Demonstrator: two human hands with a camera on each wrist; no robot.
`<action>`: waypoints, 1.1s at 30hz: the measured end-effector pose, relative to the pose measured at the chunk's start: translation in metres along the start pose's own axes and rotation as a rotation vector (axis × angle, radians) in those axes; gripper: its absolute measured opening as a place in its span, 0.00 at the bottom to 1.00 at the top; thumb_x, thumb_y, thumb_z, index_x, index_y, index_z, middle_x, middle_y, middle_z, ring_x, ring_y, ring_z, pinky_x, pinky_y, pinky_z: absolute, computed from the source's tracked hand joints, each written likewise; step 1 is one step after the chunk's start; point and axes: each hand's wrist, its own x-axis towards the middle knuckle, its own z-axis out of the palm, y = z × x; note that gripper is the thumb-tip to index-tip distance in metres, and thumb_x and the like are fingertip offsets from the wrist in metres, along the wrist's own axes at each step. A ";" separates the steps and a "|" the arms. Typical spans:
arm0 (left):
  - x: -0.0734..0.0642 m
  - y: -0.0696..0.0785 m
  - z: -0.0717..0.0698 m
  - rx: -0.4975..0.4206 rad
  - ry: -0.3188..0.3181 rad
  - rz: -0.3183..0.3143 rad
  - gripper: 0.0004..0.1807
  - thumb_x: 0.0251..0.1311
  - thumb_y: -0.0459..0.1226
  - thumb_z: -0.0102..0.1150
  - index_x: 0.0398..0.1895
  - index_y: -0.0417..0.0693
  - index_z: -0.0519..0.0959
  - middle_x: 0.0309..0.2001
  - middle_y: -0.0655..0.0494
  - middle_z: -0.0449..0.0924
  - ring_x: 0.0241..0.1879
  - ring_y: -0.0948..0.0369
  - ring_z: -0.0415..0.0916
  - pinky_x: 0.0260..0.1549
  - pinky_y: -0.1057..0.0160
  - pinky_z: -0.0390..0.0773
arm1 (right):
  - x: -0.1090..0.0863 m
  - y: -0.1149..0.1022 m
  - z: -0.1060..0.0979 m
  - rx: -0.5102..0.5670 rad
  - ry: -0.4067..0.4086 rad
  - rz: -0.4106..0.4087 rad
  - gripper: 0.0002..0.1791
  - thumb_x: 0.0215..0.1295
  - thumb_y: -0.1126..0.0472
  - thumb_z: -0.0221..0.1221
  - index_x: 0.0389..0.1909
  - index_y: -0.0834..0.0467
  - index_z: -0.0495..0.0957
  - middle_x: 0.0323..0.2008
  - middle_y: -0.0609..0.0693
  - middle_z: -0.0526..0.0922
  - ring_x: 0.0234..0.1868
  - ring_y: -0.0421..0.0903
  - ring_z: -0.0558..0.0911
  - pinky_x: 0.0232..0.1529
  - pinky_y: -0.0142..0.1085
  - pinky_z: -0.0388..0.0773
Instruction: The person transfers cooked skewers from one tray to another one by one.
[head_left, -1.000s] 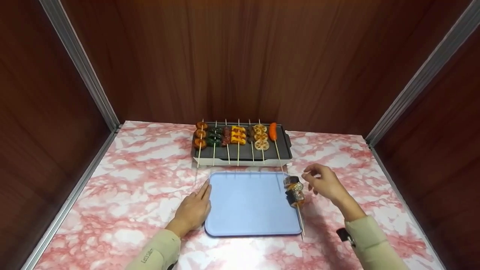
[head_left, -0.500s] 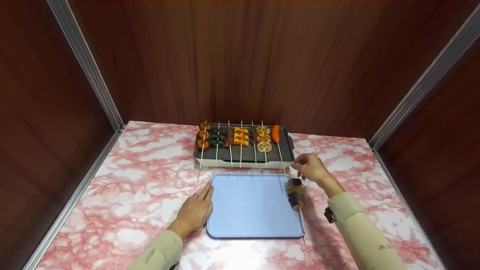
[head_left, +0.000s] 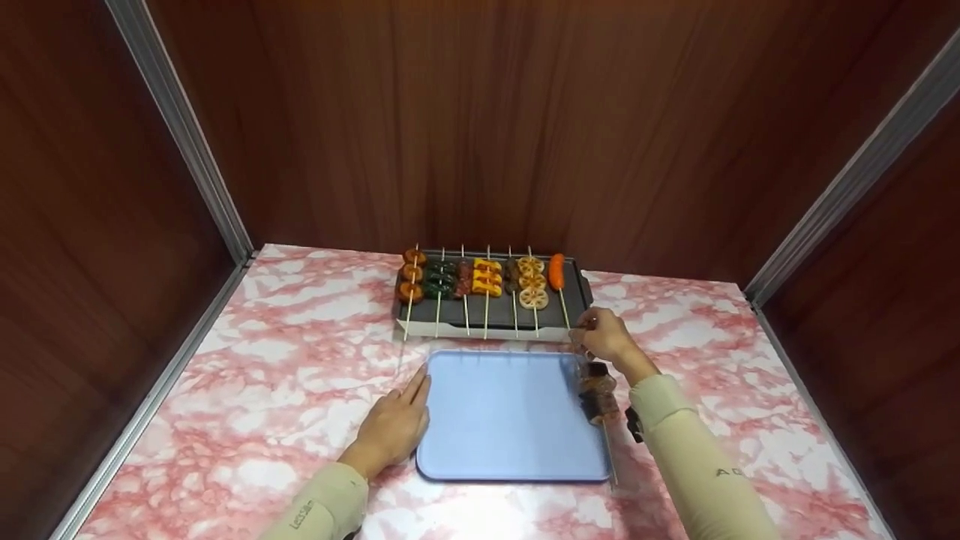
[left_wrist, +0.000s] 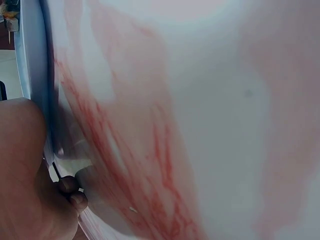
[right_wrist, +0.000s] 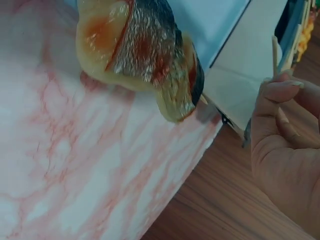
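Along the left rim of the light blue tray (head_left: 517,420) rests my left hand (head_left: 394,427), its foremost fingers straight against the edge. In the left wrist view, that hand (left_wrist: 22,170) lies beside the tray wall (left_wrist: 35,60). With thumb and forefinger, my right hand (head_left: 604,337) pinches the lower stick end of the sausage skewer (head_left: 556,271) at the grill's front right corner. The right wrist view has the thin stick (right_wrist: 274,55) rising from the fingertips of that hand (right_wrist: 285,130). Below it, a skewer of dark-skinned fish-like chunks (head_left: 598,394) lies across the tray's right edge.
A dark grill plate (head_left: 574,300) with a white front stands behind the tray. Left of the sausage it bears lotus root slices (head_left: 533,298), yellow pieces (head_left: 487,279), dark green pieces (head_left: 439,281) and brown round slices (head_left: 411,291) on skewers. Wood-patterned walls (head_left: 480,135) enclose the marbled table (head_left: 300,322).
My right hand has moved left and forward from beside the fish-like skewer to the end of the sausage stick, and its fingers have closed there. The left hand stays at the tray.
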 end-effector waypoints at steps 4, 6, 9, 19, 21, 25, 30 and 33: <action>0.000 0.001 -0.001 -0.003 -0.008 -0.003 0.31 0.77 0.43 0.41 0.77 0.37 0.61 0.81 0.48 0.54 0.49 0.41 0.77 0.47 0.48 0.77 | 0.003 0.001 0.005 -0.018 0.037 0.005 0.09 0.64 0.70 0.62 0.42 0.70 0.74 0.27 0.57 0.82 0.24 0.47 0.82 0.25 0.38 0.80; -0.001 0.002 -0.001 -0.003 -0.006 -0.003 0.30 0.77 0.43 0.41 0.77 0.37 0.61 0.80 0.48 0.54 0.49 0.41 0.77 0.47 0.48 0.77 | 0.004 0.002 0.008 -0.025 0.053 0.002 0.07 0.64 0.70 0.62 0.39 0.69 0.75 0.25 0.55 0.81 0.24 0.47 0.83 0.24 0.36 0.79; -0.002 0.005 -0.004 -0.007 0.001 -0.003 0.30 0.77 0.41 0.41 0.76 0.35 0.62 0.80 0.46 0.56 0.48 0.41 0.77 0.47 0.47 0.77 | 0.006 0.002 0.010 -0.027 0.072 0.002 0.05 0.64 0.71 0.62 0.36 0.69 0.76 0.23 0.51 0.79 0.21 0.42 0.80 0.22 0.31 0.77; -0.001 0.007 -0.009 0.012 0.001 0.000 0.29 0.77 0.41 0.41 0.75 0.34 0.63 0.79 0.44 0.57 0.46 0.41 0.76 0.45 0.48 0.77 | 0.004 0.002 0.007 0.049 -0.037 -0.035 0.07 0.64 0.74 0.53 0.37 0.76 0.75 0.19 0.53 0.78 0.18 0.41 0.75 0.20 0.32 0.74; -0.001 0.006 -0.006 0.021 0.011 0.004 0.29 0.77 0.41 0.41 0.75 0.35 0.64 0.79 0.45 0.57 0.46 0.42 0.77 0.45 0.48 0.77 | 0.003 0.003 0.005 0.048 -0.073 -0.048 0.07 0.64 0.74 0.52 0.36 0.77 0.75 0.18 0.52 0.77 0.18 0.40 0.74 0.20 0.32 0.74; -0.001 0.004 -0.004 0.025 0.019 0.008 0.30 0.76 0.41 0.42 0.75 0.35 0.64 0.79 0.45 0.57 0.45 0.42 0.77 0.44 0.48 0.77 | 0.000 0.003 0.003 0.051 -0.121 -0.044 0.07 0.64 0.76 0.50 0.31 0.73 0.76 0.18 0.50 0.75 0.18 0.39 0.74 0.21 0.33 0.77; 0.000 0.003 -0.004 0.010 0.028 0.016 0.30 0.76 0.41 0.42 0.75 0.34 0.63 0.79 0.45 0.57 0.46 0.41 0.77 0.44 0.47 0.78 | -0.005 0.000 -0.001 0.083 -0.169 -0.020 0.08 0.65 0.76 0.51 0.28 0.68 0.76 0.19 0.49 0.76 0.18 0.39 0.76 0.24 0.35 0.82; -0.001 0.004 -0.006 -0.008 0.025 0.013 0.29 0.76 0.40 0.43 0.75 0.34 0.64 0.79 0.44 0.57 0.46 0.40 0.77 0.45 0.46 0.77 | -0.009 -0.003 -0.003 0.088 -0.182 -0.027 0.07 0.66 0.76 0.52 0.29 0.68 0.75 0.19 0.50 0.76 0.19 0.40 0.77 0.26 0.37 0.84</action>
